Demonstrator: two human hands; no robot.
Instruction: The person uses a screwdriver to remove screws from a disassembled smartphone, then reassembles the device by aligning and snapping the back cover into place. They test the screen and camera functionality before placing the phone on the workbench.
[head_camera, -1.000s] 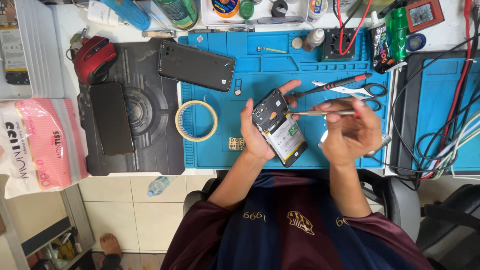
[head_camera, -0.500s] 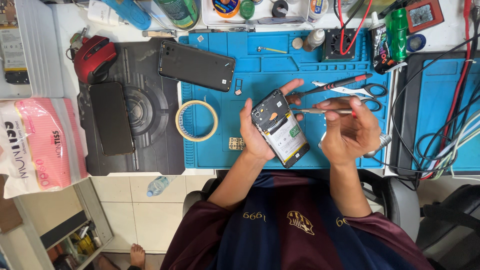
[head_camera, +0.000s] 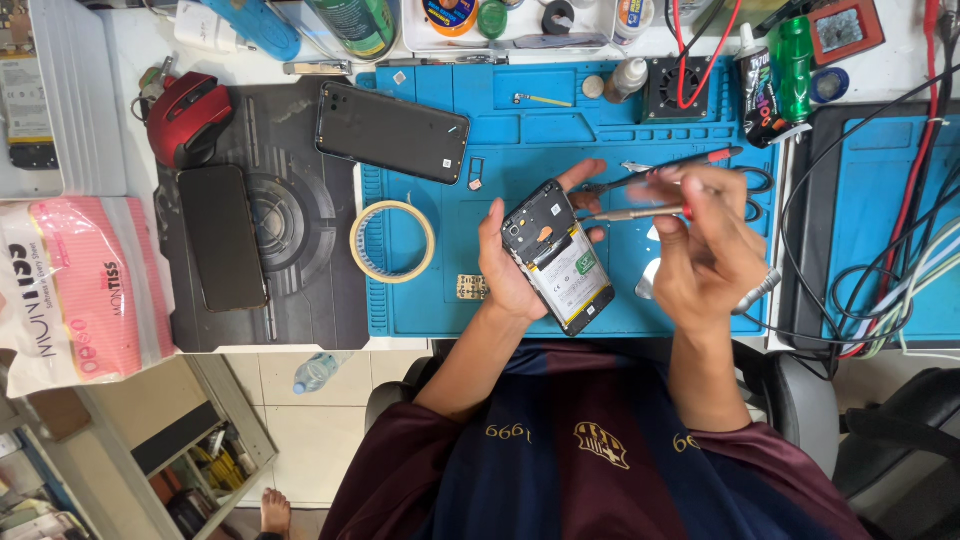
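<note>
My left hand (head_camera: 515, 255) grips an opened phone (head_camera: 558, 257) from beneath, its back cover off and the battery and circuit board showing. My right hand (head_camera: 705, 245) pinches a thin metal tool (head_camera: 625, 214), likely tweezers or a small screwdriver, whose tip points left toward the phone's upper end. Both hands hover over a blue work mat (head_camera: 500, 130). A black back cover (head_camera: 392, 132) lies on the mat's upper left. A roll of tape (head_camera: 392, 241) sits to the left of my left hand.
A dark phone (head_camera: 222, 237) lies on a black mat (head_camera: 290, 250) beside a red mouse (head_camera: 186, 115). Scissors (head_camera: 745, 180) and a red-handled tool lie behind my right hand. Bottles, a small fan (head_camera: 678, 88) and cables crowd the far and right edges. A pink tissue pack (head_camera: 75, 285) is at left.
My right hand has shifted slightly with the tool near the phone's top end. A person's foot on the floor below has moved. The phone stays held in my left hand.
</note>
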